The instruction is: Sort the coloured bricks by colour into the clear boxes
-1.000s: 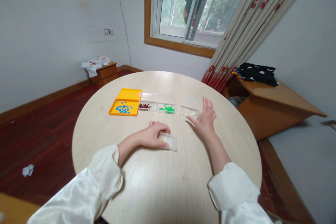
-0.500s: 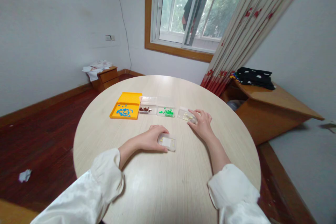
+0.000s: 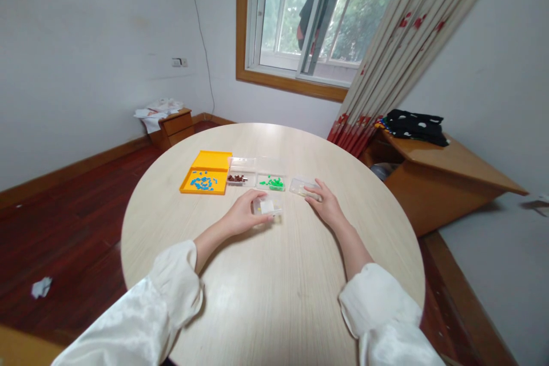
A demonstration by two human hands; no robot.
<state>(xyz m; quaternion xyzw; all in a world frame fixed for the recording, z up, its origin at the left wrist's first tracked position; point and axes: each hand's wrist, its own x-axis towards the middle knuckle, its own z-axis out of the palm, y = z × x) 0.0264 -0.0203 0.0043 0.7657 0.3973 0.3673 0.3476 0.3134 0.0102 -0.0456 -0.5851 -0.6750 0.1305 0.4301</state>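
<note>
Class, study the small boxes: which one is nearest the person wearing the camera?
The clear box gripped by the left hand; the orange box and the three other clear boxes form a row farther back.

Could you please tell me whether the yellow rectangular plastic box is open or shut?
Open: the yellow rectangular plastic box has its flat yellow lid folded back, exposing small blue pieces inside.

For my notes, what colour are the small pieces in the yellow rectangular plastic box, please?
The small pieces are blue, best seen in the head view.
</note>
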